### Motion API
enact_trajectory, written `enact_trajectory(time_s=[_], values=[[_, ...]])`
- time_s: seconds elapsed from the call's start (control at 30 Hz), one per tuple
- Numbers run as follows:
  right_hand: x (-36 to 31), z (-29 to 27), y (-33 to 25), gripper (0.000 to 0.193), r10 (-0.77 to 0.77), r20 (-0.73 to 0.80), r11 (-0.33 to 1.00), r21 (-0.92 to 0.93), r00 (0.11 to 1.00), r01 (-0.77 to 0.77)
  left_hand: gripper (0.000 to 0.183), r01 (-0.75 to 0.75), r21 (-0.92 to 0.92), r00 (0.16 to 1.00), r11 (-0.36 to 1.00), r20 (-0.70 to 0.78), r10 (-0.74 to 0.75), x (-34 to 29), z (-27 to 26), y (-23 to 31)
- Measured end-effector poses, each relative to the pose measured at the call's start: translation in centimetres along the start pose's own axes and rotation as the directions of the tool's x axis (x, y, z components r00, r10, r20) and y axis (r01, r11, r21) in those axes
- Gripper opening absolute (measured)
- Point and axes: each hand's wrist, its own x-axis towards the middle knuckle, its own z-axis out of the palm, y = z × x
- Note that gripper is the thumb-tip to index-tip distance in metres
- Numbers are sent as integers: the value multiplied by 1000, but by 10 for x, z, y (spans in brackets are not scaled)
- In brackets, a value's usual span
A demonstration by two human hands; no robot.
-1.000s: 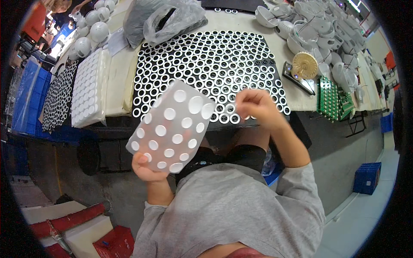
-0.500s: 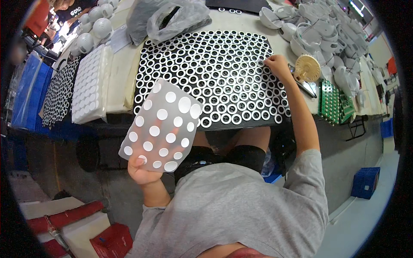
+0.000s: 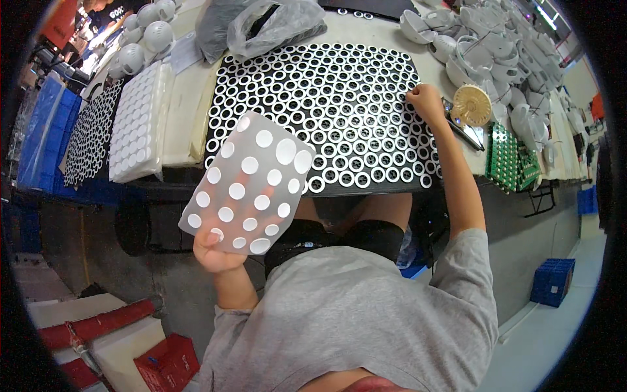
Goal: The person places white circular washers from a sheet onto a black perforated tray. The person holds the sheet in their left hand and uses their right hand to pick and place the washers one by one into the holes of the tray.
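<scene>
My left hand (image 3: 221, 253) grips the lower left corner of a translucent sheet dotted with round white stickers (image 3: 236, 191), thumb on top and fingers showing faintly through from behind. The sheet is tilted in front of the table's near edge and covers part of the rings. Many white rings with dark centres (image 3: 333, 124) lie in rows on a black board. At the board's right side, my right hand (image 3: 426, 104) is closed with fingertips pressed down among the rings. Whatever is between those fingertips is too small or hidden.
Right of the board are a cream round part (image 3: 471, 104), a phone-like device (image 3: 471, 134), green circuit boards (image 3: 503, 157) and piled grey-white housings (image 3: 496, 59). To the left stand a white tray of discs (image 3: 136, 124) and another ring board (image 3: 93, 134). Plastic bags (image 3: 274, 29) lie behind.
The view has shifted slightly. The sheet in my left hand has tilted a little, and my right hand stays closed at the right side of the board.
</scene>
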Motion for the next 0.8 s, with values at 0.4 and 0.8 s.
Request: enact_trajectory(time_s=[0.4, 0.8], values=[[-27, -8, -35, 22, -120, -96, 992, -45, 988, 116, 71, -86, -105, 980, 991, 170, 103, 15, 2, 15], [-133, -56, -144, 9, -498, -80, 705, 542, 863, 457, 75, -94, -56, 980, 994, 171, 102, 16, 20, 28]])
